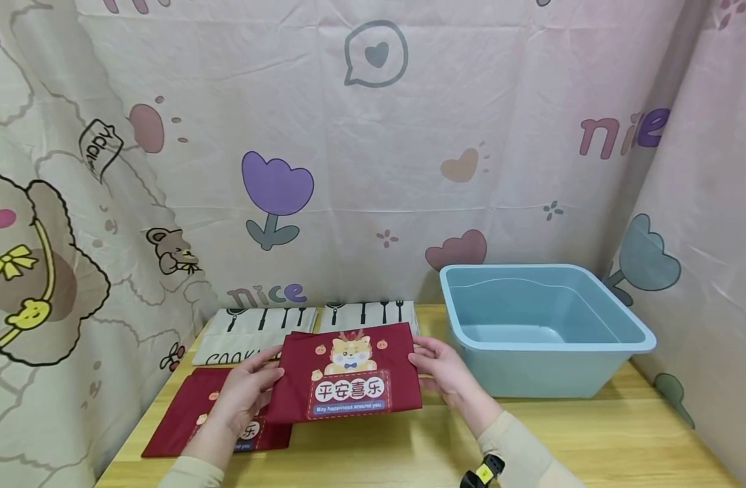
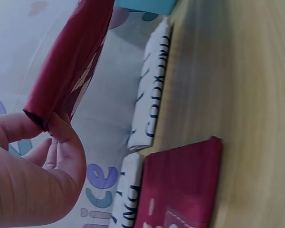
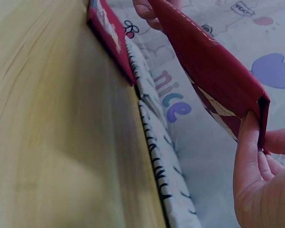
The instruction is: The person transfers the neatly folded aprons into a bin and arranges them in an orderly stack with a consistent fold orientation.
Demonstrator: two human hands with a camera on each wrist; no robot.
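A folded dark red cloth (image 1: 293, 386), printed with a cartoon animal and lettering, is held up above the table. My left hand (image 1: 246, 392) pinches its left edge between thumb and fingers. At the opposite edge, my right hand (image 1: 440, 369) pinches it the same way. In both wrist views the cloth hangs off the tabletop, and a checked patch shows on its underside. A second folded red cloth (image 1: 178, 417) lies flat at the left, partly hidden behind my left hand and forearm. Behind it, two folded white cloths (image 1: 245, 335) with black utensil prints lie side by side.
A light blue plastic tub (image 1: 544, 373) stands at the right on the wooden table (image 1: 648, 434). A patterned curtain (image 1: 373, 149) closes off the back and both sides. A black strap with a yellow tag (image 1: 484, 472) is by my right forearm.
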